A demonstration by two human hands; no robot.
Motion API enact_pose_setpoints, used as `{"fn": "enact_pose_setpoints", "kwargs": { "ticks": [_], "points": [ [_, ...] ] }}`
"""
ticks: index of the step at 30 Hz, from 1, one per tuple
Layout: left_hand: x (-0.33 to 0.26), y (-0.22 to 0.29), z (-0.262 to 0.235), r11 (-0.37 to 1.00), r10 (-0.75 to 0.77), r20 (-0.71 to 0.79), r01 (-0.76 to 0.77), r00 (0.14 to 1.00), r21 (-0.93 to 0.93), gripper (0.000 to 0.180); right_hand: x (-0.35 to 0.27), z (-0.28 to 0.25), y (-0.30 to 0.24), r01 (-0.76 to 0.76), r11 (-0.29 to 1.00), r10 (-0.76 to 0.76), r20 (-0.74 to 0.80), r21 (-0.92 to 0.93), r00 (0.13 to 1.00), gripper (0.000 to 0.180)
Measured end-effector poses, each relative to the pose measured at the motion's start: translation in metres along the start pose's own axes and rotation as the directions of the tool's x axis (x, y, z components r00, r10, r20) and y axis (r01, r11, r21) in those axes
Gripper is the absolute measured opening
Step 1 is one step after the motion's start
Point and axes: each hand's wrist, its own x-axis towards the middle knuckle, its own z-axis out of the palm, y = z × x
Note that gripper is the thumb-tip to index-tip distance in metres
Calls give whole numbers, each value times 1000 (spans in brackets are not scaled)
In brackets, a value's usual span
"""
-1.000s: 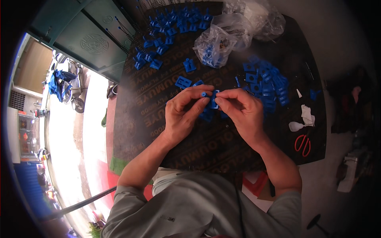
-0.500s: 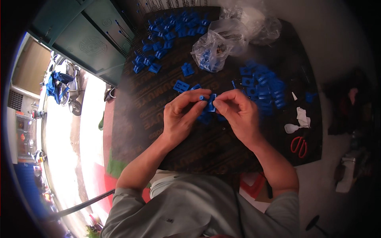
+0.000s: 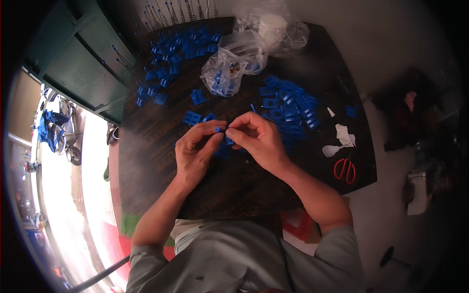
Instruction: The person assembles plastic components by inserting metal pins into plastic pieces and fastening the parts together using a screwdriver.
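Head view. Both hands meet over the middle of the dark round table [image 3: 161, 161]. The left hand [image 3: 195, 154] and right hand [image 3: 259, 139] are pinched together on one small blue plastic part [image 3: 222, 133], held just above the tabletop between the fingertips. The part sits at about 1 o'clock from the left palm and 9 o'clock from the right palm; neither hand is clearly nearer, since both thumbs and forefingers close on it. Its long axis cannot be told; most of it is hidden by the fingers.

Surface: a loose pile of blue parts [image 3: 288, 105] lies at 2 o'clock from the hands, near the right hand. A second scatter of blue parts [image 3: 171, 58] lies at 11 o'clock, well apart. A clear plastic bag [image 3: 229, 68] holding more blue pieces lies at 12 o'clock. Red-handled scissors [image 3: 344, 170] rest at 3 o'clock near the table edge, beside white scraps [image 3: 342, 139].

Room: a green cabinet [image 3: 78, 68] stands at the far left; bright floor lies along the left.
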Motion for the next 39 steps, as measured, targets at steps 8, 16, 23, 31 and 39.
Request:
{"fn": "enact_pose_setpoints", "kwargs": {
  "ticks": [8,16,23,31,39],
  "points": [
    [-3,-9,1,998,-57,-98,55,994,-25,13,-4,6,4,145,950,-164,-48,-275,985,19],
    [-2,-5,-1,999,31,-38,-31,999,6,19,0,-1,7,82,978,-92,-42,-194,995,15],
    [1,7,1,970,108,70,-121,992,210,35,7,-9,1,-112,973,114,2,202,993,19],
    [-1,3,1,999,34,116,-32,993,-21,37,6,-16,0,-249,916,235,81,316,969,21],
    [0,1,-7,987,113,107,-124,988,103,38,6,-16,1,-260,901,239,101,348,966,22]
  ]
}}
